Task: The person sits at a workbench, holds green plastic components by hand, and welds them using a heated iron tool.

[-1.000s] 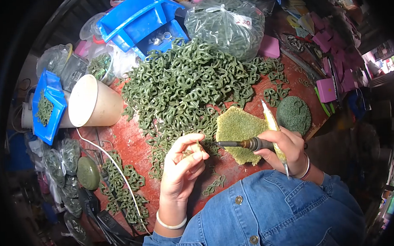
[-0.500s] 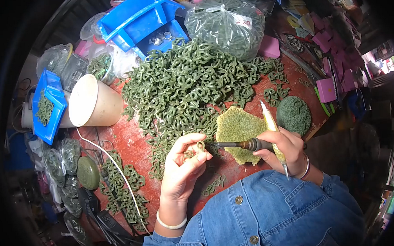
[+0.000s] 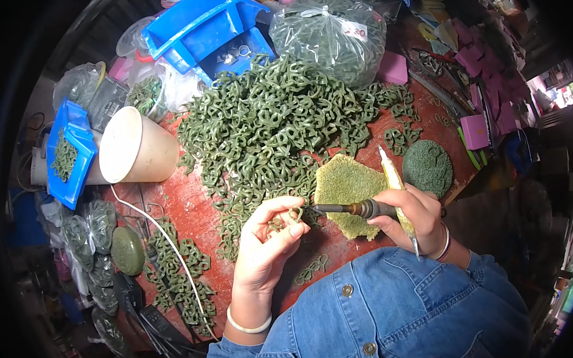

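Between thumb and forefinger, my left hand (image 3: 269, 240) pinches a small green looped piece (image 3: 296, 214), with more green bits against the palm. My right hand (image 3: 416, 221) grips a dark soldering-iron-like tool (image 3: 374, 209), whose thin tip points left and reaches the piece. A pale yellow pen-like stick (image 3: 394, 174) is also held in the right hand, white point up. Under the tool lies a yellow-green textured pad (image 3: 347, 186). A large pile of green looped pieces (image 3: 277, 115) covers the red table (image 3: 188, 202) beyond my hands.
At the left stand a white bucket (image 3: 138, 147) and a blue tray (image 3: 71, 153) of small pieces. Blue bins (image 3: 197, 26) and a tied plastic bag (image 3: 328, 43) are at the back. A dark green round pad (image 3: 427, 168) lies right; a white cable (image 3: 167, 238) crosses the left side.
The tool has shifted slightly left, its tip now at the piece in my left hand. The left fingers have turned a little, and the piece shows more between them.
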Available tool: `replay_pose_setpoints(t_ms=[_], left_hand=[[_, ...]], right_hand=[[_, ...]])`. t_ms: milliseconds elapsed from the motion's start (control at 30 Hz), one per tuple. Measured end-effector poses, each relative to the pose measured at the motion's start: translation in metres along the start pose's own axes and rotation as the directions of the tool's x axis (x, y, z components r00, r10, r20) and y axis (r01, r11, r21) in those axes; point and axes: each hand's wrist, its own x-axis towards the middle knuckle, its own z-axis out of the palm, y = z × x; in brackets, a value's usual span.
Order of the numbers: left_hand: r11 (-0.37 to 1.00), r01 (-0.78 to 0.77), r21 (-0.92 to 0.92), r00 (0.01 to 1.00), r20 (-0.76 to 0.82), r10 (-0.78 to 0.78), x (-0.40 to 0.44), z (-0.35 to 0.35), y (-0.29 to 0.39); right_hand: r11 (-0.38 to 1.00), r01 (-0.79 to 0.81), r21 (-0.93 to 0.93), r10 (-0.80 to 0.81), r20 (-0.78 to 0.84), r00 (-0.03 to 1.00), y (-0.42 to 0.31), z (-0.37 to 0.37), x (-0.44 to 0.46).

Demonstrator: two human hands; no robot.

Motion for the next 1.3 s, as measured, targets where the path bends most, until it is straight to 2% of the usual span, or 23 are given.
replay_pose_setpoints(t_ms=[167, 667, 733, 1300], left_hand=[[0.999, 0.001, 0.033, 1.000, 0.001, -0.001, -0.0001, -0.0004, 0.0006], [0.999, 0.000, -0.035, 0.998, 0.065, 0.002, -0.0003, -0.0051, -0.0001], [1.000, -0.024, 0.020, 0.999, 0.034, 0.023, 0.0006, -0.0014, -0.0005], [0.997, -0.009, 0.075, 1.000, 0.007, 0.009, -0.0007, -0.0012, 0.0001]], right_hand=[[1.000, 0.001, 0.009, -0.001, -0.001, 1.000, 0.0006, 0.0008, -0.0002], [1.000, 0.005, -0.001, -0.005, 0.002, 1.000, 0.0003, 0.0003, -0.0001], [1.000, 0.010, 0.003, -0.010, -0.003, 1.000, 0.0010, 0.0008, 0.0004], [1.000, -0.002, 0.007, 0.002, 0.003, 1.000, 0.0016, 0.0015, -0.0012]])
